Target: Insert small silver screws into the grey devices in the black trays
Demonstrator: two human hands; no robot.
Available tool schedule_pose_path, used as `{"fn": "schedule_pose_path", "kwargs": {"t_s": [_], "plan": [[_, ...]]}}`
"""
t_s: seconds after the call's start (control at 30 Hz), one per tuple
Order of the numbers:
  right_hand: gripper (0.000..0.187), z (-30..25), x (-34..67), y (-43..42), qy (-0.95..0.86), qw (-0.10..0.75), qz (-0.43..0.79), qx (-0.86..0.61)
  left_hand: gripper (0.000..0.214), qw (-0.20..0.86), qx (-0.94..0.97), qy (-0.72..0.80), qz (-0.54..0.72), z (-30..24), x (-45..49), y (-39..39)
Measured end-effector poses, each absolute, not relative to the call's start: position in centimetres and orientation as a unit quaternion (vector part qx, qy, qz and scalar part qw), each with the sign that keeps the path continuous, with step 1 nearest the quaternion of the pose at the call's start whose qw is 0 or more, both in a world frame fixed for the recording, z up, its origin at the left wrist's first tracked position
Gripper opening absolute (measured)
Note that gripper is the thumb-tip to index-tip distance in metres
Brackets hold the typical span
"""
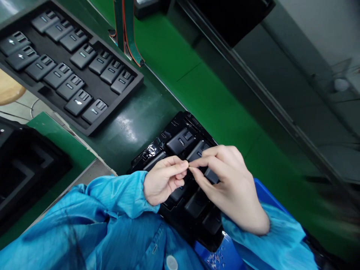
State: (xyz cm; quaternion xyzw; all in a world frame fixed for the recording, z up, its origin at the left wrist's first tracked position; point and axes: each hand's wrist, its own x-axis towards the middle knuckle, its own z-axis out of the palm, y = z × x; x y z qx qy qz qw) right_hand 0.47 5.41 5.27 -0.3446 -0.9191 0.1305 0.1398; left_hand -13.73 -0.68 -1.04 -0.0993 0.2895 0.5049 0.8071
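My left hand point(166, 179) is closed in a pinch, thumb against forefinger. The fingertips of my right hand point(229, 183) meet it in a pinch of their own. Whatever lies between the fingertips is too small to make out. Both hands hover over a glossy black plastic tray point(194, 122) that holds several dark devices. One black device point(181, 140) with a light label shows in full beyond my left hand. Another device point(197, 150) is partly covered by my right hand, and more sit half hidden beneath both hands.
At the upper left, a black foam tray point(116, 101) holds rows of dark grey devices point(83, 56) on the green bench point(135, 120). A green strip-like stand point(123, 33) rises behind it. A blue bin point(222, 255) with small bits sits at the lower right. Black trays point(25, 168) lie at left.
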Motion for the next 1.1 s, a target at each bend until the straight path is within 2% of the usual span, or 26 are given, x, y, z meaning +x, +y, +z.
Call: {"fn": "schedule_pose_path", "kwargs": {"t_s": [0.23, 0.37, 0.5, 0.63, 0.9, 1.1], "plan": [[0.006, 4.7, 0.2, 5.6, -0.939, 0.127, 0.058, -0.315, 0.039, 0.794, -0.095, 0.31, 0.513, -1.1, -13.5, -0.4], [0.009, 4.6, 0.1, 7.3, -0.928, 0.148, 0.111, -0.322, 0.013, 0.797, -0.113, 0.318, 0.501, -1.1, -13.9, 0.2], [0.009, 3.3, 0.2, 11.7, -0.897, 0.14, 0.18, -0.379, 0.032, 0.794, -0.149, 0.306, 0.503, -1.1, -14.5, 0.8], [0.008, 0.6, -0.2, 16.2, -0.893, 0.095, 0.183, -0.4, 0.043, 0.784, -0.186, 0.309, 0.505, -0.8, -14.8, 1.1], [0.008, -1.2, -1.1, 18.2, -0.919, -0.022, 0.117, -0.376, 0.049, 0.786, -0.198, 0.304, 0.501, -0.7, -14.7, 1.2], [0.013, -1.3, -1.4, 17.7, -0.946, -0.038, 0.031, -0.32, 0.051, 0.787, -0.193, 0.305, 0.5, -0.7, -14.8, 1.2]]}}
